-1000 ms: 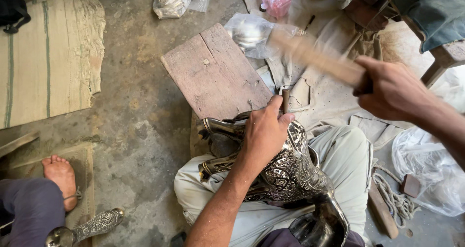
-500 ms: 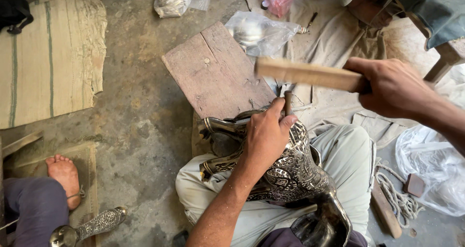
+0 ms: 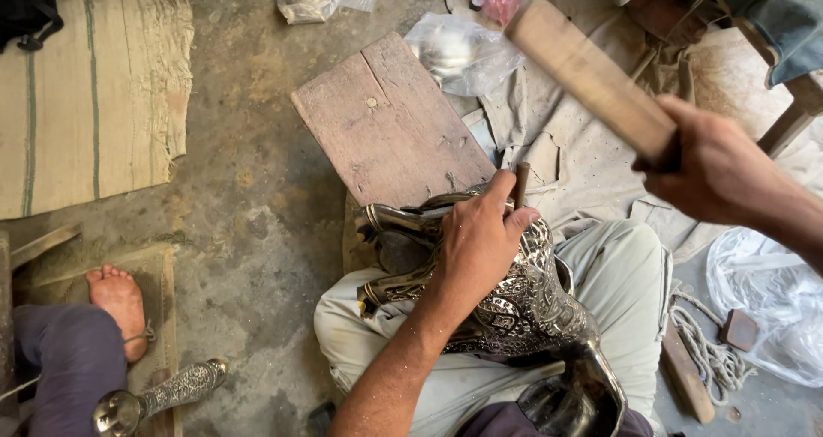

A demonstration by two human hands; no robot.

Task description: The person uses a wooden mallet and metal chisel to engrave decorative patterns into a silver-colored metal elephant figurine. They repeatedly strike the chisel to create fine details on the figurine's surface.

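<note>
Dark metal, a slim punch-like rod (image 3: 520, 182) stands nearly upright between the fingers (image 3: 500, 190) of the left hand (image 3: 477, 242), which are pinched together around it, its lower end hidden behind them; the hand itself rests on the ornate silver-coloured embossed metal vessel (image 3: 514, 308) that lies across the person's lap, on pale trousers (image 3: 617, 270); the vessel's curved, dark-toned handle parts stick out to the left of the wrist. The right hand (image 3: 716, 167) is raised well above and to the right of the rod, its fingers closed tight round one end of a thick pale wooden mallet or baton (image 3: 587, 77), which slants up and to the left, blurred; it touches neither rod nor vessel. Just beyond the vessel a worn reddish-brown wooden board (image 3: 390, 124) lies flat on the grey concrete floor (image 3: 249, 197); beside it is a crumpled dusty grey cloth (image 3: 583, 158), and clear plastic bags (image 3: 454, 51) holding shiny pieces lie near the board's far end. A coil of light rope (image 3: 707, 360) sits at the right. At lower left another person's bare foot (image 3: 120, 304) rests on a mat, near a small embossed metal piece (image 3: 163, 394); a striped woven mat (image 3: 94, 94) lies at upper left.
</note>
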